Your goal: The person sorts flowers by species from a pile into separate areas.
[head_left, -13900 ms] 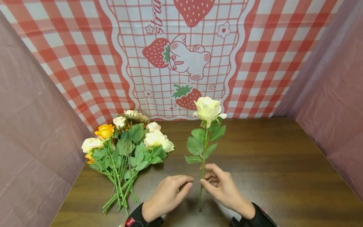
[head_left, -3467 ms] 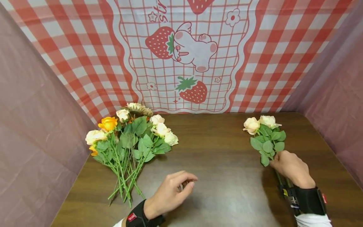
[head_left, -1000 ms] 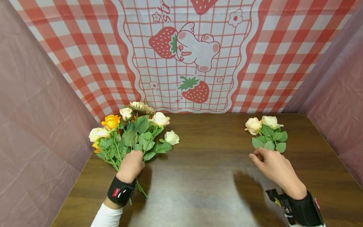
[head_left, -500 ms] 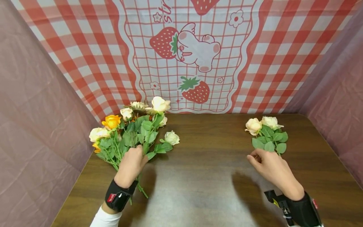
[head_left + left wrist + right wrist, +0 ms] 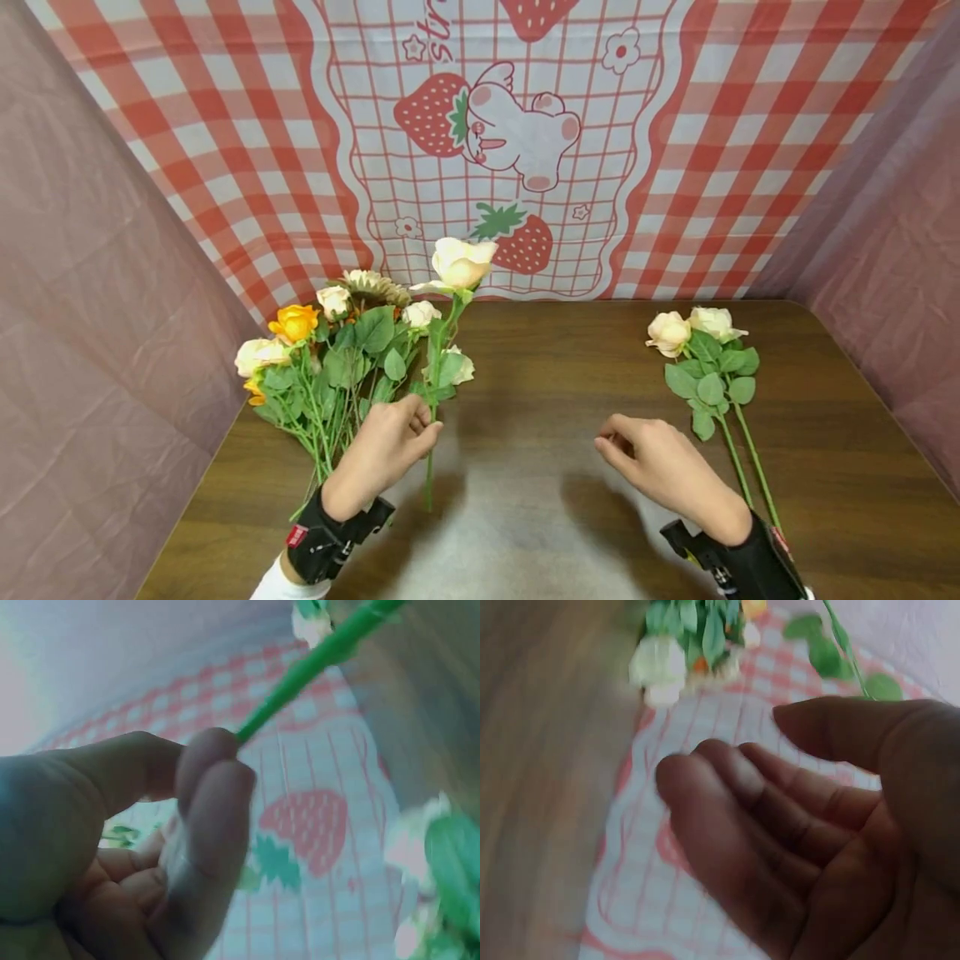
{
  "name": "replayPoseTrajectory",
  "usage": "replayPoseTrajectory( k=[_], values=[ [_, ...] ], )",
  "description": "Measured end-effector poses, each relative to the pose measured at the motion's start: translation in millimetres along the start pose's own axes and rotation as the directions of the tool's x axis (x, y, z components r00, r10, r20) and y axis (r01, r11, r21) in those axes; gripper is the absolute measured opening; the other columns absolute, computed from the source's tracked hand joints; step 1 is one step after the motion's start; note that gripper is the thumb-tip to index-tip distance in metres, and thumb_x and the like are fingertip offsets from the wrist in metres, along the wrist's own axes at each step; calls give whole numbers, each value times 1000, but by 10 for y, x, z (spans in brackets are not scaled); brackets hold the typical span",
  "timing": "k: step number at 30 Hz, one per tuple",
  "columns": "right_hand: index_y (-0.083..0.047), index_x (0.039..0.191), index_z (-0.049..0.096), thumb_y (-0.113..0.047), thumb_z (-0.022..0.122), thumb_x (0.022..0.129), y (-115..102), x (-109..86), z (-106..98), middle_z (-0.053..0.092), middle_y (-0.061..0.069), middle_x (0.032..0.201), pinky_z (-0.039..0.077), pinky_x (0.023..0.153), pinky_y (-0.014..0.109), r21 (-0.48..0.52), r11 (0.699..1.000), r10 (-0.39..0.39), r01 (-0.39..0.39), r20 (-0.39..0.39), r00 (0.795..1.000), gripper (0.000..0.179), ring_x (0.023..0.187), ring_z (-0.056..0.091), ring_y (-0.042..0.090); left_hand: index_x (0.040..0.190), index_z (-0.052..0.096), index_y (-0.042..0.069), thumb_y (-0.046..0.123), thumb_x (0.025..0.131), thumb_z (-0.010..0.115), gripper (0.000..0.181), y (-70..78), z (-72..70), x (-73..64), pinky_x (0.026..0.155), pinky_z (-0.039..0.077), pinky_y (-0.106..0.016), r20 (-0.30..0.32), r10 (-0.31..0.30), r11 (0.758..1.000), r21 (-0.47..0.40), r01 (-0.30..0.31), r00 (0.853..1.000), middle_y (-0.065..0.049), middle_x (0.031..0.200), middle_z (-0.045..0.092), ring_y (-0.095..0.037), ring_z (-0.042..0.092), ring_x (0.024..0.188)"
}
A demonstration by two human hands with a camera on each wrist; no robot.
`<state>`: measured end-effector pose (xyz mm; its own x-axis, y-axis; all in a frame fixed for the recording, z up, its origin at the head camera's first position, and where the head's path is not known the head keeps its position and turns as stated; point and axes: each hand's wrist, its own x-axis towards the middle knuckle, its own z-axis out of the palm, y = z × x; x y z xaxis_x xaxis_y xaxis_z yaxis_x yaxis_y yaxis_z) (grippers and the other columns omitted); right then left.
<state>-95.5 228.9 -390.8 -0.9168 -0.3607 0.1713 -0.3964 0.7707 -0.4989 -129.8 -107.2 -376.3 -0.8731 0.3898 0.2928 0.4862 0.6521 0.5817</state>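
Observation:
My left hand (image 5: 390,446) pinches the green stem of a cream rose (image 5: 461,265) between thumb and fingertips. The rose stands nearly upright above the table, its bloom in front of the backdrop; the left wrist view shows the stem (image 5: 300,675) at the fingertips. Behind that hand lies a pile of flowers (image 5: 330,375) with orange, cream and white blooms, its stems partly hidden by the hand. My right hand (image 5: 667,458) hovers over the table with loosely bent fingers and nothing in them. In the right wrist view its thumb and fingers (image 5: 727,840) are apart.
Two pale roses (image 5: 693,332) lie side by side at the right of the wooden table (image 5: 540,383), their stems running toward my right wrist. A red-and-white checked cloth (image 5: 720,150) with strawberries hangs behind, and pinkish curtains (image 5: 892,250) close both sides.
My left hand has reached into the left pile, drawn out a cream rose and moved right with it. My right hand has left the two roses it laid down and moved toward the middle.

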Motion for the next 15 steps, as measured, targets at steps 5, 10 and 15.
replayPoseTrajectory(
  k=[5, 10, 15],
  values=[
    [-19, 128, 47, -23, 62, 88, -225, -2, 235, 61, -6, 93, 53, 61, 29, 267, 960, -112, 83, 95, 989, 42, 76, 57, 4, 74, 56, 13, 11, 80, 68, 14, 126, 120, -23, 48, 51, -19, 76, 95, 981, -175, -80, 993, 1, 65, 65, 1, 55, 52],
    [-24, 145, 17, -21, 64, 87, -514, -59, 352, 47, 9, 127, 55, 73, 40, 522, 846, -196, 109, 113, 974, 75, 98, 56, 18, 78, 56, 11, 12, 83, 66, 11, 249, 257, -78, 48, 51, -19, 114, 174, 929, -348, -125, 978, -2, 67, 66, 0, 57, 54],
    [-9, 145, 10, -2, 65, 83, -760, -96, 339, 41, 26, 129, 55, 74, 45, 672, 722, -260, 163, 45, 965, 84, 101, 56, 26, 81, 54, 5, 3, 84, 63, 9, 490, 249, -139, 48, 52, -21, 127, 228, 865, -481, -141, 965, -12, 66, 65, -8, 59, 55]
  ],
)
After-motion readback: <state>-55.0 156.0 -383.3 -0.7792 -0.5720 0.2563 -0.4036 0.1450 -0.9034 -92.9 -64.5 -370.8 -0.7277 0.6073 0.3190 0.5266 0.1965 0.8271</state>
